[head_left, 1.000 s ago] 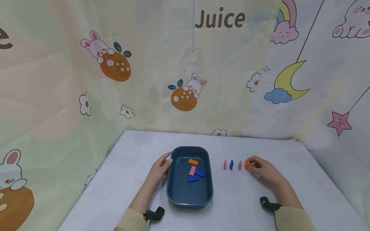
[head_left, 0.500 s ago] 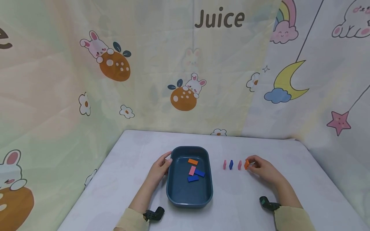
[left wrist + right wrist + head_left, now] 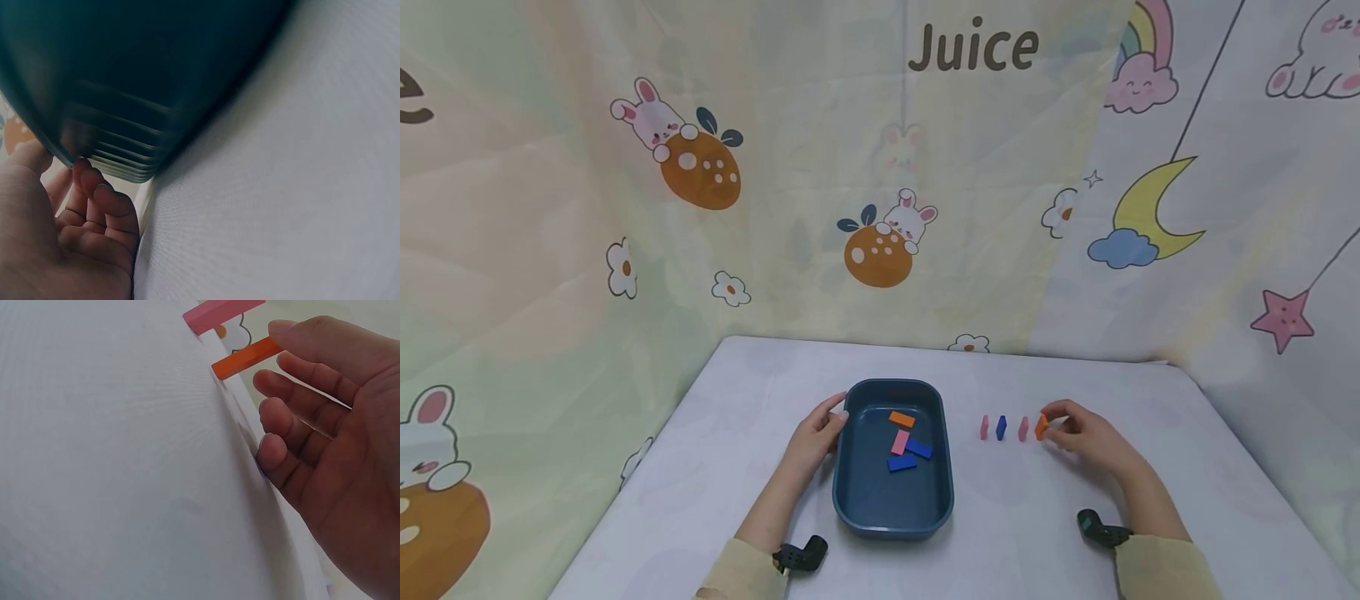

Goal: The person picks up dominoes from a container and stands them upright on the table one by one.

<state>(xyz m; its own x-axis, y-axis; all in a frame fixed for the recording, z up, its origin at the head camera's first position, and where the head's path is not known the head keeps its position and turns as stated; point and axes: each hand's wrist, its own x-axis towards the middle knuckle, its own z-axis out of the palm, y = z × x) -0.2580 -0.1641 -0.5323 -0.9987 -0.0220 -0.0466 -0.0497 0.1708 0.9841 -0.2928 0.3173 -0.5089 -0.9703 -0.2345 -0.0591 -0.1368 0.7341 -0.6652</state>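
My left hand [image 3: 811,439] holds the rim of a dark blue plastic tray [image 3: 892,504] at its left side; in the left wrist view its fingers [image 3: 115,209] are curled beside the tray wall. Inside the tray lie an orange block [image 3: 902,419], a pink block [image 3: 900,442] and two blue blocks [image 3: 917,448]. To the tray's right, small blocks stand upright in a row: pink [image 3: 984,427], blue [image 3: 1002,427], pink [image 3: 1023,428]. At the row's right end my right hand [image 3: 1088,435] pinches the top of an upright orange block [image 3: 247,359] between thumb and index finger.
A white-covered table [image 3: 1000,517] carries everything. Behind it hangs a printed curtain [image 3: 797,150] with bunnies, a moon and the word Juice. Dark wrist cameras [image 3: 1102,530] sit on both forearms, by beige sleeves.
The right hand has shifted very slightly to the right at the orange block. The left hand, tray and other blocks stay where they were.
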